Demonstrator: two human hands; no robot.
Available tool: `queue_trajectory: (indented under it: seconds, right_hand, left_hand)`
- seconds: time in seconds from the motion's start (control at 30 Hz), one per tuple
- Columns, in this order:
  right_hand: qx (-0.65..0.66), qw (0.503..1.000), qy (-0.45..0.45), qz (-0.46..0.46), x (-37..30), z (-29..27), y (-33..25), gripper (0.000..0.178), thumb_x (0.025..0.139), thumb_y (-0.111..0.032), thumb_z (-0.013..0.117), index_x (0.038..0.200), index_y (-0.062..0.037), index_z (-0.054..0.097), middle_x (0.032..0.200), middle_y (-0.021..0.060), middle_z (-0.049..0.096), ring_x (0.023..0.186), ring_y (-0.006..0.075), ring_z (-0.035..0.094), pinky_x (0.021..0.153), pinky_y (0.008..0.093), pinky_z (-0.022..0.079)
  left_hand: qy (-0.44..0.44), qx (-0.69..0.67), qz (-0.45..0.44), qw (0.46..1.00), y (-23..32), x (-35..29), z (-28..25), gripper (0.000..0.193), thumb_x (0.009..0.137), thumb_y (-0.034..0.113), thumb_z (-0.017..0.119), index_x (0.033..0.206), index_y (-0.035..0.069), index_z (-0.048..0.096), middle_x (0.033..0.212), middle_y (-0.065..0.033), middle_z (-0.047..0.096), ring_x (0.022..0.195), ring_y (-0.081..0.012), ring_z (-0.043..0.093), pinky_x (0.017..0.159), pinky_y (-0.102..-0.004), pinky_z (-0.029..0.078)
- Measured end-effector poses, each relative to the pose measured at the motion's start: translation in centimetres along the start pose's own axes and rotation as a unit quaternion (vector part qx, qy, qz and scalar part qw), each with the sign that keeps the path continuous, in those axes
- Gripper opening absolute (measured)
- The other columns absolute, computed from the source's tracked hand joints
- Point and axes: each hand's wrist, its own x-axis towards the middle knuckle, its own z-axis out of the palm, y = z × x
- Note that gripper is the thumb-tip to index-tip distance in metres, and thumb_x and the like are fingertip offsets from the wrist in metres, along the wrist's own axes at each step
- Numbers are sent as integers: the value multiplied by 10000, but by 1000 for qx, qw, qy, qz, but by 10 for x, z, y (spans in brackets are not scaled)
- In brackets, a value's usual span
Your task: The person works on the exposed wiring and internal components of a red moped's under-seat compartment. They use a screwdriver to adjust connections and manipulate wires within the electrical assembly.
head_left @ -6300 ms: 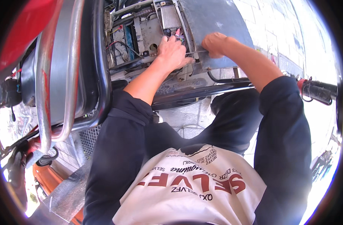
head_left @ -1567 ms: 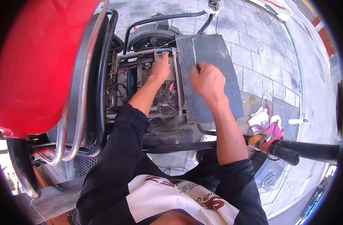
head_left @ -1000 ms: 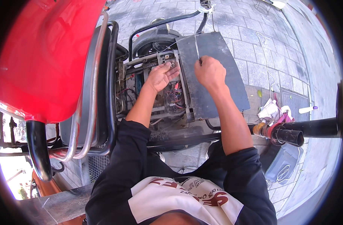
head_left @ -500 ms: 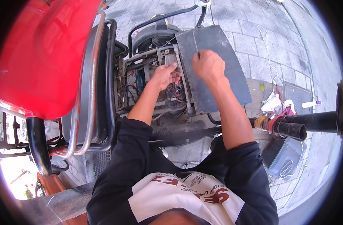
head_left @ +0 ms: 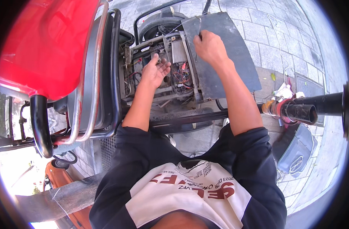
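Note:
My right hand (head_left: 210, 46) is closed around a thin metal rod-like tool (head_left: 200, 24) with a dark end, perhaps a screwdriver. It is above a dark flat panel (head_left: 235, 49) that leans out from the right side of an open compartment (head_left: 159, 93). My left hand (head_left: 155, 73) is palm up over that compartment, thumb and fingers apart. A small roundish metal thing shows between them; I cannot tell whether it is held. Below are tangled coloured wires (head_left: 182, 76), a ribbed metal box (head_left: 179, 51) and a red connector (head_left: 184, 66).
A red seat-like body (head_left: 48, 45) with bent metal rails (head_left: 91, 95) stands at left. Behind the compartment is a wheel (head_left: 159, 26). At right, a black tube (head_left: 300, 112) juts in over a grey plastic bin (head_left: 296, 149). A white cord (head_left: 283, 57) lies on the paving.
My left hand has moved left, away from the wires and ribbed box, and its fingers have spread. My right hand keeps its grip at the panel. The whole view has shifted slightly.

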Motion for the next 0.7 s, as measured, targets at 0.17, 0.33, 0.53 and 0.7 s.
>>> queue_trajectory:
  seconds: [0.17, 0.33, 0.53, 0.7]
  right_hand:
    - [35, 999, 29, -9, -8, 3, -8, 372, 980, -273, 613, 1029, 85, 703, 1025, 365, 742, 1018, 531, 727, 960, 576, 578]
    - [51, 995, -72, -41, -15, 9, -14, 401, 1013, -337, 648, 1123, 44, 710, 1045, 325, 753, 1017, 499, 729, 938, 523, 571]
    - [17, 977, -173, -123, -44, 53, -12, 357, 1045, -314, 645, 1134, 26, 709, 971, 322, 738, 961, 526, 711, 881, 541, 574]
    - [49, 959, -249, -123, -63, 73, -3, 293, 1056, -279, 645, 1182, -22, 708, 938, 296, 735, 909, 500, 712, 826, 534, 572]
  left_hand:
    - [-18, 41, -15, 999, -5, -37, -15, 282, 1081, 367, 720, 1102, 100, 631, 971, -70, 687, 877, -268, 723, 729, -396, 570]
    - [-69, 49, -62, 994, -14, -72, -27, 153, 1098, 259, 641, 1118, 107, 629, 923, -40, 650, 802, -198, 614, 662, -322, 474]
    - [-54, 4, -55, 997, -14, -72, -25, 138, 1027, 110, 527, 1121, 76, 622, 875, -15, 556, 739, -143, 506, 537, -260, 352]
    - [-29, 72, -15, 997, -15, -75, -13, 197, 1074, 275, 648, 1103, 81, 632, 799, 21, 506, 642, -110, 476, 494, -258, 326]
